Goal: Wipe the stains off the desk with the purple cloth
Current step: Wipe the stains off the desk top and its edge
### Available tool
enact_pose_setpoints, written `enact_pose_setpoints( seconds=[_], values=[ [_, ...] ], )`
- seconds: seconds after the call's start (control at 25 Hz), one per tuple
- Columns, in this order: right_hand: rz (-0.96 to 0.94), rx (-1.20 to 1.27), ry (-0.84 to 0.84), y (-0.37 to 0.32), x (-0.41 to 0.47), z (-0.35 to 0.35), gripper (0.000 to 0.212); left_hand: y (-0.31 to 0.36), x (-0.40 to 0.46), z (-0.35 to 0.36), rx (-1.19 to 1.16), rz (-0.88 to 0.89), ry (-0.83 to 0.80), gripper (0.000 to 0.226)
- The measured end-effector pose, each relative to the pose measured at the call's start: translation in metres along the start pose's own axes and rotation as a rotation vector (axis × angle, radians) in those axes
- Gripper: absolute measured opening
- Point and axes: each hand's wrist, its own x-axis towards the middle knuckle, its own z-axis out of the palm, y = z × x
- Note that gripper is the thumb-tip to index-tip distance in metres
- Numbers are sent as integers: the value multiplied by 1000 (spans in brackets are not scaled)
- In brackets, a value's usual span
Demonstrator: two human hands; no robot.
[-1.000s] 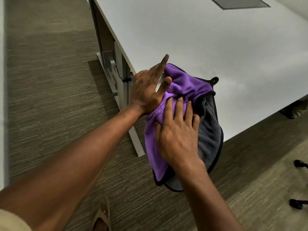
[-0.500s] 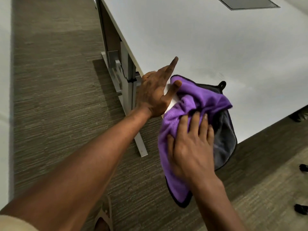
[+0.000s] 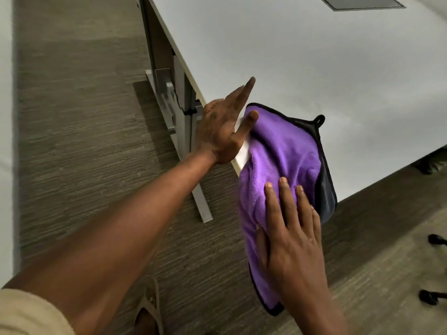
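Right hand point(image 3: 292, 240) lies flat, fingers straight, pressing the purple cloth point(image 3: 283, 165) draped over the white desk point(image 3: 314, 68) corner, its long axis running from the hanging near end up to a far black loop; left hand point(image 3: 225, 126) spread beside it, thumb touching the cloth

White desk top point(image 3: 314, 68) lying bare far and right; inset grey panel point(image 3: 360, 2) sitting flush at far edge. Metal desk leg point(image 3: 180, 122) blocking left underside.
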Motion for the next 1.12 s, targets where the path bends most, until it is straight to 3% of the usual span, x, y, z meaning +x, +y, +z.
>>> enact_pose_setpoints(
  seconds=[0.16,0.4,0.68,0.8,0.96,1.12],
  values=[
    [12,-63,75,-6,9,4,72,-3,2,0,1,-18,10,69],
    [91,-54,-34,-36,76,-1,65,5,-3,4,13,0,49,68],
    [-60,24,253,1,5,20,60,8,1,-6,67,-21,-17,67],
    [-124,12,290,21,-11,28,60,6,2,-5,63,-17,-19,68],
    [-27,-70,307,8,8,26,61,6,1,0,70,11,8,67],
    [103,-43,220,-28,44,14,64,6,2,-4,76,20,-14,65]
  ],
)
